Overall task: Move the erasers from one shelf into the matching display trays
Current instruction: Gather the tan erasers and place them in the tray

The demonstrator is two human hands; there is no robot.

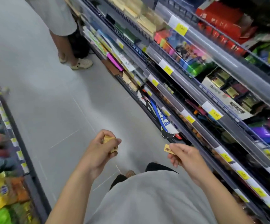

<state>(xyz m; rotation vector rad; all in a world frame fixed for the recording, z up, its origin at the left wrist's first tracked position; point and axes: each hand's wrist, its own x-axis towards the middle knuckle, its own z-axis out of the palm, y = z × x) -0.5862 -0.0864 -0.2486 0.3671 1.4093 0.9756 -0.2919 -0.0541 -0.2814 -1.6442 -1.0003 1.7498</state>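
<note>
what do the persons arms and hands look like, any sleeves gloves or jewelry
Both forearms are bare up to the bottom edge of the picture; no sleeve shows. The left hand and right hand wear no gloves, and no rings, watch or bracelets are visible. The person wears a grey top.

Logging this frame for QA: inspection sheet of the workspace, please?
Surface: grey tiled aisle floor; no table.
Job's things: small yellow rectangular eraser marked 2B pinched in the right hand; several yellow erasers bunched in the left hand.
Clutter: wire shelves with yellow price tags, coloured stationery packs.
Grips: both hands hold erasers over the floor, clear of the shelves.
Cables: nothing seen.
Surroundings: another person's legs in pale clogs; snack shelf on the left.
</note>
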